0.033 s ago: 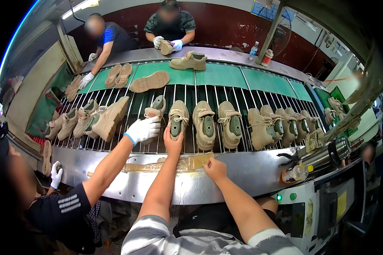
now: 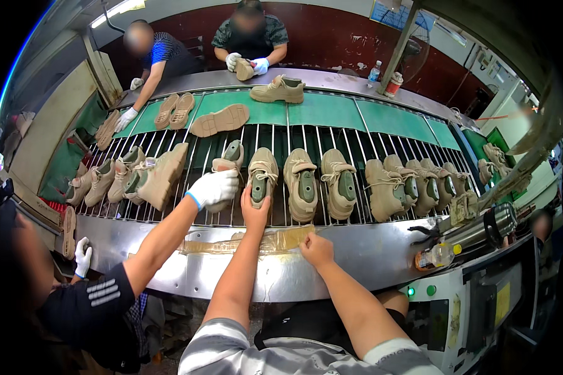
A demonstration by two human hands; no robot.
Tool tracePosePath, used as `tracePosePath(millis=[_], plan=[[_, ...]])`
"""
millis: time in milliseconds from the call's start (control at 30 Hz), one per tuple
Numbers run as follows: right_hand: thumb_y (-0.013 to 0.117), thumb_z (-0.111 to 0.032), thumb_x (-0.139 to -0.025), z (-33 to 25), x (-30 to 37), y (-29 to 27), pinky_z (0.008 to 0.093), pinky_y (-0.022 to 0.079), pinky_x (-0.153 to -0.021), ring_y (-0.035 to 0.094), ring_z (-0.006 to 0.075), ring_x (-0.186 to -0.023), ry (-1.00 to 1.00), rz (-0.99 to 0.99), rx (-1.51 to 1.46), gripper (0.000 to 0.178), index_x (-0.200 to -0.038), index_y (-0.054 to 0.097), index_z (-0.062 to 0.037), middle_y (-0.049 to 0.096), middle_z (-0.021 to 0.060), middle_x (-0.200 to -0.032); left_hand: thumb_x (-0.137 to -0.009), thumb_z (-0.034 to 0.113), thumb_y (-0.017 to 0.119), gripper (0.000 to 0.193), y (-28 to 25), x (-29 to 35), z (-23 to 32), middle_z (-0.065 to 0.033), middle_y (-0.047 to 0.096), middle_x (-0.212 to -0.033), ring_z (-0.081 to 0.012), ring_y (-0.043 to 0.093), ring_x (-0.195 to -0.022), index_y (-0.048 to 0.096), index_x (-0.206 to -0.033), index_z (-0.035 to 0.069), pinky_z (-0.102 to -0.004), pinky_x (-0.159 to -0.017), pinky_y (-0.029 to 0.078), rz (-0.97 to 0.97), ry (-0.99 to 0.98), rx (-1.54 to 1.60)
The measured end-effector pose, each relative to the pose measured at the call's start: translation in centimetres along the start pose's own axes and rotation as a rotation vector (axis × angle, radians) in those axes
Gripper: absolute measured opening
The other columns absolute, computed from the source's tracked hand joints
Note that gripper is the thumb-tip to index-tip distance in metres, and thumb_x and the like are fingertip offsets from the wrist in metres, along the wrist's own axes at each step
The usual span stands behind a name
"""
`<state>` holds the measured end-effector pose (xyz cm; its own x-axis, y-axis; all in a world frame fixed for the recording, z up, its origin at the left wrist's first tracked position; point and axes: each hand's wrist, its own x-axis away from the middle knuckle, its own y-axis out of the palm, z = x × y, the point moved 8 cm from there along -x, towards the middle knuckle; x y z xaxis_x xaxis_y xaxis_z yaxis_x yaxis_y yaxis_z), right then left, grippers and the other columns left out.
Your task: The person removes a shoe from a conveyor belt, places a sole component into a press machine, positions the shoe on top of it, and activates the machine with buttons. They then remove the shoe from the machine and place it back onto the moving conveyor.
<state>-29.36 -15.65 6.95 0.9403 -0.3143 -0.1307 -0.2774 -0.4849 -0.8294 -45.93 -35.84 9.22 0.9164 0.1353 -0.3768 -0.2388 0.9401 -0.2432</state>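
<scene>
My left hand (image 2: pixel 255 211) grips the heel end of a beige lace-up shoe (image 2: pixel 263 161) with a green last inside, which rests on the metal rods. Curled closed, my right hand (image 2: pixel 317 250) rests on the steel ledge (image 2: pixel 350 256) beside the end of a strip of brown tape (image 2: pixel 275 241); whatever its fingers hold, if anything, is hidden. Two more beige shoes, a nearer one (image 2: pixel 300 185) and another (image 2: pixel 338 184), stand to the right of the held one. On the left, a co-worker's white-gloved hand (image 2: pixel 213 189) holds a similar shoe (image 2: pixel 229 156).
Several shoes line the rod conveyor (image 2: pixel 369 137) on both sides. Beyond it, loose soles (image 2: pixel 220 120) and one shoe (image 2: pixel 278 90) lie on green sheeting. Two people work across the line. A bottle (image 2: pixel 438 256) and a steel flask (image 2: pixel 481 228) lie at the right.
The co-worker's gloved hand and forearm at the left have shifted slightly to the right. My own hands and the shoe in my left hand look almost the same.
</scene>
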Motion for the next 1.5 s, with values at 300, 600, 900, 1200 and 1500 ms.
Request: tracePosePath(millis=[300, 600, 900, 1200, 1500], plan=[[0.065, -0.020, -0.071, -1.1, 0.0, -0.6, 0.0399, 0.049, -0.056, 0.062, 0.0293, -0.060, -0.012, 0.055, -0.024, 0.010, -0.073, 0.059, -0.0115, 0.061, 0.0061, -0.061, -0.077, 0.008, 0.065, 0.070, -2.4, 4.1, 1.6, -0.0215, 0.045, -0.137, -0.0387, 0.042, -0.128, 0.037, -0.140, 0.000, -0.0418, -0.107, 0.035, -0.012, 0.007, -0.166], [0.065, -0.020, -0.073, -0.9, -0.1, -0.7, 0.0384, 0.048, -0.055, 0.061, 0.0278, -0.058, -0.034, 0.101, -0.058, 0.010, -0.073, 0.060, -0.0112, 0.060, 0.0058, -0.059, -0.080, 0.007, 0.062, 0.043, -9.8, 3.4, -1.8, -0.0180, 0.054, -0.124, -0.0328, 0.050, -0.118, 0.055, -0.122, -0.001, -0.0392, -0.103, 0.039, 0.145, -0.063, -0.157], [0.066, -0.020, -0.071, -1.6, -0.4, 0.0, 0.0390, 0.048, -0.053, 0.061, 0.0283, -0.057, -0.034, 0.070, -0.014, 0.011, -0.070, 0.058, -0.0119, 0.059, 0.0050, -0.058, -0.072, 0.029, 0.075, 0.075, -29.1, -11.0, -15.2, -0.0292, 0.044, -0.129, -0.0417, 0.048, -0.116, 0.044, -0.129, -0.007, -0.0446, -0.102, 0.039, 0.653, -0.371, -0.513], [0.061, -0.032, -0.077, -0.5, -0.6, 0.5, 0.0450, 0.050, -0.067, 0.064, 0.0341, -0.071, 0.086, -0.112, 0.017, 0.020, -0.079, 0.064, -0.0130, 0.067, 0.0122, -0.073, -0.066, 0.028, 0.085, 0.061, -26.8, -13.0, -17.6, -0.0186, 0.058, -0.110, -0.0269, 0.059, -0.097, 0.053, -0.107, -0.005, -0.0363, -0.084, 0.050, 0.620, -0.682, 0.309], [0.064, -0.025, -0.074, -1.4, -0.3, -0.6, 0.0418, 0.049, -0.056, 0.063, 0.0303, -0.062, -0.001, -0.006, -0.018, 0.014, -0.071, 0.059, -0.0122, 0.064, 0.0080, -0.064, -0.071, 0.019, 0.075, 0.052, -21.2, -15.9, -13.8, -0.0078, 0.064, -0.103, -0.0177, 0.059, -0.089, 0.061, -0.116, -0.001, -0.0303, -0.082, 0.046, 0.203, -0.378, 0.145]])
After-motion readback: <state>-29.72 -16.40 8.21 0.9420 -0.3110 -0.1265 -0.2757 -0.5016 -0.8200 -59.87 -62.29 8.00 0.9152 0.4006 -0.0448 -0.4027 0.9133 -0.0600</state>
